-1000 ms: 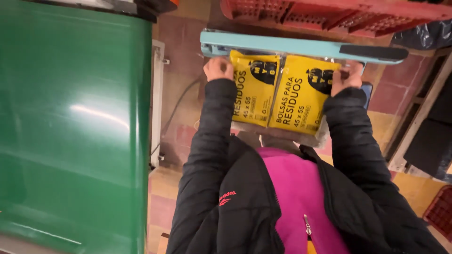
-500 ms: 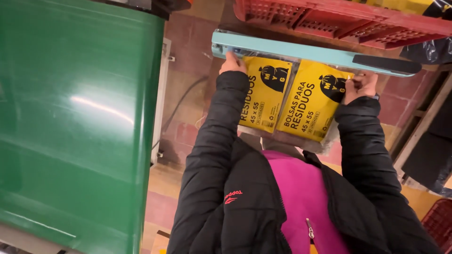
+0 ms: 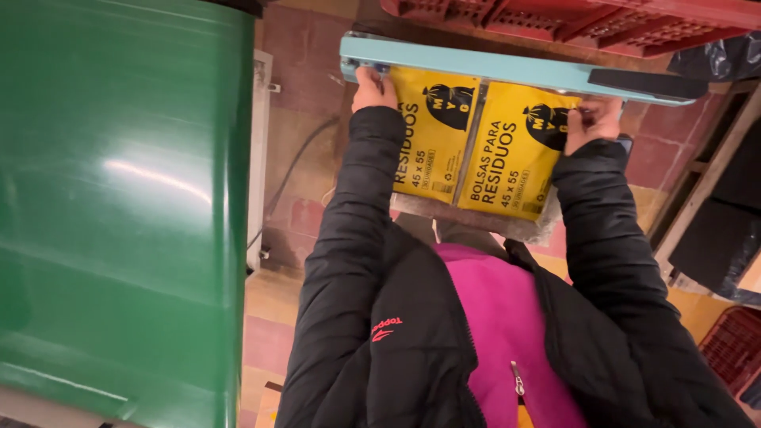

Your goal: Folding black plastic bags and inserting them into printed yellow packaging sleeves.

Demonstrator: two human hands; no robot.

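Head view: yellow packs between both hands' fingers.

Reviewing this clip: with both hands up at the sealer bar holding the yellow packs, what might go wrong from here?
1. The left hand and right hand sit right against the light blue sealer bar; fingers might get pinched or burned.
2. The two yellow packs lie slightly tilted under the bar, so a seal may land crooked.
3. A cable hangs beside the green container and might snag.
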